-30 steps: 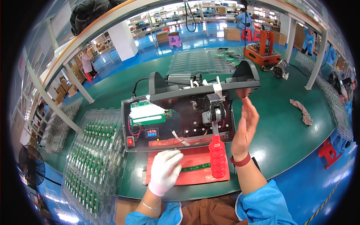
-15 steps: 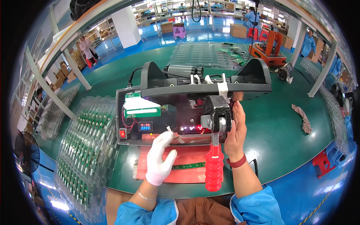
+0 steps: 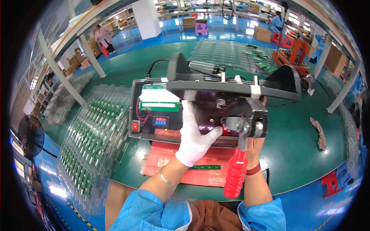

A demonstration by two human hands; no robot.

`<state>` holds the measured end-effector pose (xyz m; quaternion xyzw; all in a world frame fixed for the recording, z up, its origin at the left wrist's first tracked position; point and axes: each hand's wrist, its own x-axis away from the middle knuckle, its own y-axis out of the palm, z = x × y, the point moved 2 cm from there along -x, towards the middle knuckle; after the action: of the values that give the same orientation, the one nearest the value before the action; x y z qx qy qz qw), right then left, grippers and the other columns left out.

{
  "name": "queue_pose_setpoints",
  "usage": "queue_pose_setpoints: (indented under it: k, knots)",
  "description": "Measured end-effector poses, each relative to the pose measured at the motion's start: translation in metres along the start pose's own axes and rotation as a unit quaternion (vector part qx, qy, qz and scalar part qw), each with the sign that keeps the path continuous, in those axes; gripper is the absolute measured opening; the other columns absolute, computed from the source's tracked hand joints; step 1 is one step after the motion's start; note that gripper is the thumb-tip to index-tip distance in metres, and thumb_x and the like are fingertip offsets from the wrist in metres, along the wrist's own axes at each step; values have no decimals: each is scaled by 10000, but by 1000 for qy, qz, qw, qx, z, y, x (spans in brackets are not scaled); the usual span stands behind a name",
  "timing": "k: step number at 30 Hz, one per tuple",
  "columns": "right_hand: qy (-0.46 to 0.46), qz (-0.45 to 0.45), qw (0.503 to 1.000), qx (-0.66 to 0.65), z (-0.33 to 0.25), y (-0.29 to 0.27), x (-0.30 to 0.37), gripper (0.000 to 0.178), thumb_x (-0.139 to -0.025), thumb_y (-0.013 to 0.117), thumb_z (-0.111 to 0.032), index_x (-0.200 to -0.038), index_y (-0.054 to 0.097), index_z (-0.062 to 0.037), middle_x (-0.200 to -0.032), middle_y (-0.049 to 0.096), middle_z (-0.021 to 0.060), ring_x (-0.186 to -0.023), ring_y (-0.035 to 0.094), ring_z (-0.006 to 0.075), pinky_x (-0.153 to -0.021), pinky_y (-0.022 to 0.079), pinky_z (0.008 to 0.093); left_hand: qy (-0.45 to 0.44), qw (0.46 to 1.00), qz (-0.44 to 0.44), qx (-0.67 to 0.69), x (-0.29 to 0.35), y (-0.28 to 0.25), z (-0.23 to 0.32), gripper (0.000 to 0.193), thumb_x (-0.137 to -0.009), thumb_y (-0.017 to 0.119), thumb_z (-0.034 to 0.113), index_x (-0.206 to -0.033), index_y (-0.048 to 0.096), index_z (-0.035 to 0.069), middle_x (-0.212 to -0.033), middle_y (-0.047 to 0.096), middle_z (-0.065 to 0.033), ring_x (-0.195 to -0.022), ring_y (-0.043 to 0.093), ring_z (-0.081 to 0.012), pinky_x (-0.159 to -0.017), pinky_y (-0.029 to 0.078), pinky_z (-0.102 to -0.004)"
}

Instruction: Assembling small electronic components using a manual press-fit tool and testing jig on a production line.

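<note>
A black test fixture (image 3: 154, 133) with a clear-edged box sits on the table before me. My left hand (image 3: 194, 138), in a white glove, reaches over its front edge. Its fingers stretch toward the dark middle, and its thumb points right toward a small red light. Nothing shows in its grasp. My bare right hand (image 3: 254, 148) is at the fixture's right end, its fingers mostly hidden behind the toggle clamp (image 3: 256, 119). The clamp's red handle (image 3: 236, 175) hangs downward. A narrow green circuit board strip (image 3: 206, 167) lies on a red pad (image 3: 165, 156) below my left hand.
Clear trays with green boards (image 3: 92, 134) are stacked at left. More clear trays (image 3: 216, 54) lie behind the fixture, near an orange machine (image 3: 295, 56). A crumpled brown cloth (image 3: 319, 133) lies at right. People work in the background.
My left hand has moved up and right, farther over the fixture. My right hand is now largely behind the clamp instead of flat beside it. The whole view has shifted.
</note>
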<state>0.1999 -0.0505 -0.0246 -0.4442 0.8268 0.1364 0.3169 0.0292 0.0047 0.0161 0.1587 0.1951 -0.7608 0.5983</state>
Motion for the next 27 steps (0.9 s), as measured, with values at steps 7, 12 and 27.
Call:
queue_pose_setpoints:
  k: [7, 12, 27]
  knots:
    - [35, 26, 998, -41, 8, 2, 2, 562, -889, 426, -104, -1418, 312, 50, -1448, 374, 202, -1342, 364, 315, -1114, 274, 375, 84, 994, -48, -58, 2, -16, -22, 918, -769, 674, 98, -1464, 100, -75, -1507, 188, -287, -1386, 287, -327, -1135, 274, -397]
    - [36, 29, 999, 13, 3, 1, 0, 578, -870, 437, -72, -1423, 311, 43, -1456, 362, 204, -1349, 354, 317, -1115, 271, 372, 66, 995, -64, -26, -1, -19, -18, 845, -802, 631, 78, -1464, 127, -71, -1513, 196, -269, -1391, 279, -325, -1135, 277, -387]
    - [32, 44, 998, -16, 40, -12, 21, 392, -989, 463, -173, -1327, 477, 27, -1355, 513, 117, -1214, 477, 200, -1026, 342, 293, 59, 994, -61, -72, 1, -21, -11, 813, -810, 612, 117, -1465, 162, -56, -1518, 207, -255, -1403, 259, -340, -1132, 264, -376]
